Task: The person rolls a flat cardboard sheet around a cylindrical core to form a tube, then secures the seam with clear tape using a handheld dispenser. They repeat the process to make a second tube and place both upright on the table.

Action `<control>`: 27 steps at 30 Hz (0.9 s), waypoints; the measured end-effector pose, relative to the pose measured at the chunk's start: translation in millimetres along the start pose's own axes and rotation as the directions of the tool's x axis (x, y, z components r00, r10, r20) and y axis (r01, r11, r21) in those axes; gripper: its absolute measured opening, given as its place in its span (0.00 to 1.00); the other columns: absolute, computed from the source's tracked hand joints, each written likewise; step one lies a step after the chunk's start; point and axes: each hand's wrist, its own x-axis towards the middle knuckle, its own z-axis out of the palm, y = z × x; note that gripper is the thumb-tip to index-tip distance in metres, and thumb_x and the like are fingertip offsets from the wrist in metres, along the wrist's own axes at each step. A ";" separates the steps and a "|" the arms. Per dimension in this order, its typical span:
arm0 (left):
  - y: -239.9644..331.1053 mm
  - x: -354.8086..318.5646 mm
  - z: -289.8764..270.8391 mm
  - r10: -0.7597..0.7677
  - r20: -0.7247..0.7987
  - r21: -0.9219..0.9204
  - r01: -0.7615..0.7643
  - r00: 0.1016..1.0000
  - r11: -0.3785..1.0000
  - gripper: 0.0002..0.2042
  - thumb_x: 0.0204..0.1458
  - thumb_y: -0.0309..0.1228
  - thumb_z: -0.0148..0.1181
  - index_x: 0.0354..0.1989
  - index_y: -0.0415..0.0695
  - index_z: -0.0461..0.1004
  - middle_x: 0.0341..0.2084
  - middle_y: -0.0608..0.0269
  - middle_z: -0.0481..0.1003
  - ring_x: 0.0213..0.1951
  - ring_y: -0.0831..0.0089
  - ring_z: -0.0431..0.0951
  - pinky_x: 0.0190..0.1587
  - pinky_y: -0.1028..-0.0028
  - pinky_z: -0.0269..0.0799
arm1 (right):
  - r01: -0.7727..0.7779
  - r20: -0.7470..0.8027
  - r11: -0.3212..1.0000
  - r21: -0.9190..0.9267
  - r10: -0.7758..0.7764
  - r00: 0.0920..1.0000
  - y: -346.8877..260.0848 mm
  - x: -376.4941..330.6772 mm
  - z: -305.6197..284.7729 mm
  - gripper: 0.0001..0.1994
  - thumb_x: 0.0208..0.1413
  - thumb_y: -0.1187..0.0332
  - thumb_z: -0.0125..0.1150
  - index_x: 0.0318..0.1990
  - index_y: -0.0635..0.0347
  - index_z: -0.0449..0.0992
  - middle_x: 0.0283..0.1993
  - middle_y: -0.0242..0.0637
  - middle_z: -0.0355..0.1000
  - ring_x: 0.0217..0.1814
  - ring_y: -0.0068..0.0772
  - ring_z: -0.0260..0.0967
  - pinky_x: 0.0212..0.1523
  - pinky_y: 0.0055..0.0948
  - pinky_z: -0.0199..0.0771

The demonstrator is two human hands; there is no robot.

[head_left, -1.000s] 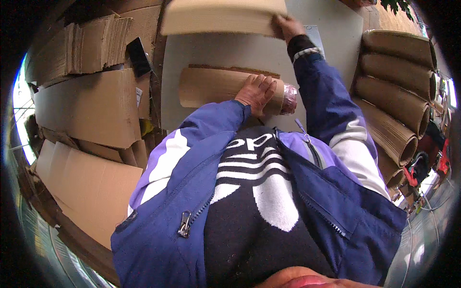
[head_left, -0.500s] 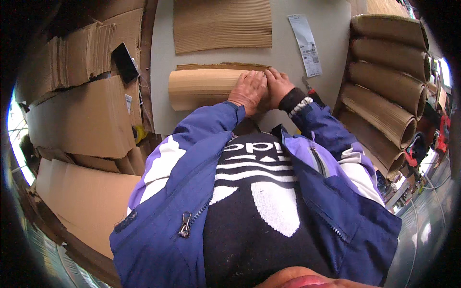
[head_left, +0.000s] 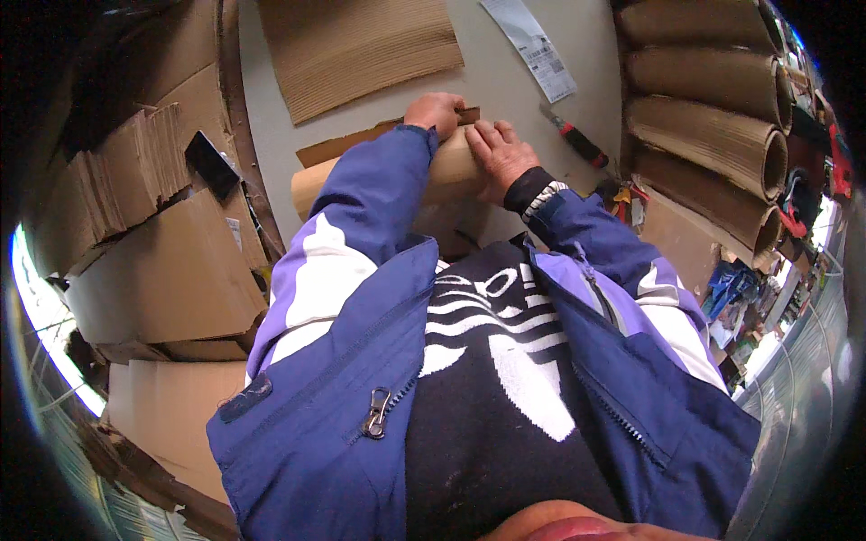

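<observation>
A roll of corrugated cardboard (head_left: 455, 171) lies crosswise on the table in front of me, partly hidden by my left sleeve. A loose edge of cardboard (head_left: 336, 144) sticks out along its far side. My left hand (head_left: 435, 114) reaches over the roll, its fingers curled on that loose edge near the right end. Bent over the top of the roll's right end are the fingers of my right hand (head_left: 501, 160); its thumb is hidden. A utility knife (head_left: 577, 137) with a red and black handle lies on the table to the right of my right hand.
A flat corrugated sheet (head_left: 365, 54) lies beyond the roll, beside a white printed label (head_left: 530, 47). Several finished cardboard rolls (head_left: 704, 131) are stacked at the right. Cardboard stacks (head_left: 167, 275) fill the left side, with a dark phone (head_left: 213, 165) on them.
My hands, side by side on the roll before, have moved apart. My left hand has gone to the loose edge on the far side. The view has turned, and the knife now shows fully.
</observation>
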 end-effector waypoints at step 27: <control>87.8 -132.8 -2.9 0.293 -0.056 0.370 -0.253 0.955 0.894 0.34 0.36 0.40 0.73 0.57 0.50 0.71 0.47 0.59 0.71 0.53 0.55 0.69 0.52 0.59 0.74 | 0.161 -0.659 0.983 0.086 -0.065 0.749 -3.8 -71.1 72.8 0.32 0.49 0.63 0.62 0.65 0.47 0.62 0.68 0.41 0.58 0.72 0.53 0.53 0.60 0.55 0.64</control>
